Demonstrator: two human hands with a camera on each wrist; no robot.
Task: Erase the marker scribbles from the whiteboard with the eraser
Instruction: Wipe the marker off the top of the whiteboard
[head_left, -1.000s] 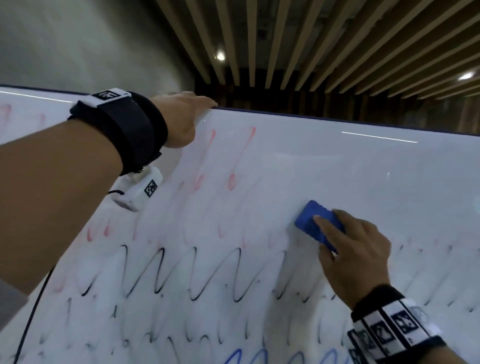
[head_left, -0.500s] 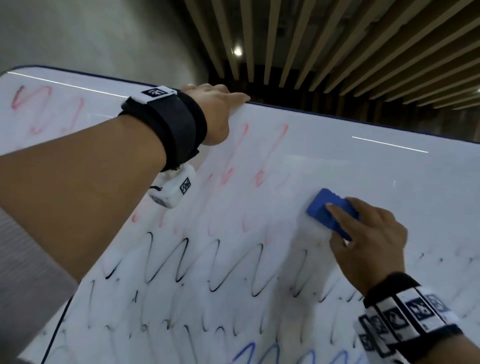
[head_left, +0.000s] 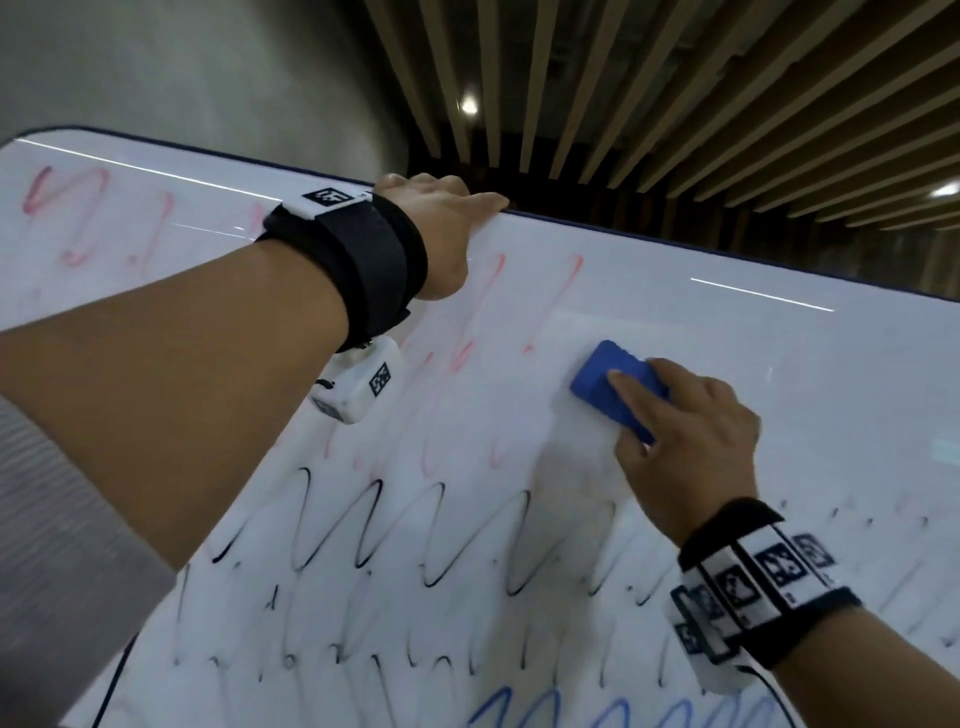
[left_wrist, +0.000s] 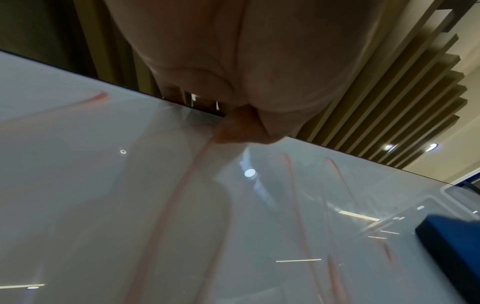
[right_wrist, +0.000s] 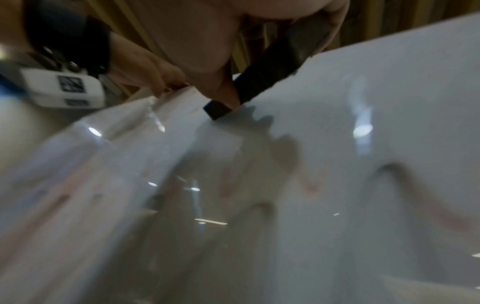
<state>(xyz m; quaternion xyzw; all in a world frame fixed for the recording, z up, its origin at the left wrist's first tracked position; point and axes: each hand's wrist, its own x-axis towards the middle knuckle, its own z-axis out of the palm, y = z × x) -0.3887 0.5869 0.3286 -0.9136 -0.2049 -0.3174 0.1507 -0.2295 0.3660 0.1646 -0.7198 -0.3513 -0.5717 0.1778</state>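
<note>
A large whiteboard fills the head view, tilted away from me. Faint red scribbles run along its upper part, black zigzags cross the middle, and blue loops show at the bottom edge. My right hand grips a blue eraser and presses it flat on the board right of the red strokes; a wiped pale patch lies below it. My left hand holds the board's top edge, fingers hooked over it. In the left wrist view the eraser shows at the lower right.
A wooden slatted ceiling with spot lights rises behind the board. A grey wall stands at the left. A thin black cable hangs from my left wrist camera across the board's lower left.
The right hand has slid the eraser up the board, leaving a wiped streak beneath it. The view has swung left, so more of the board's left end shows. The left hand stays on the top edge.
</note>
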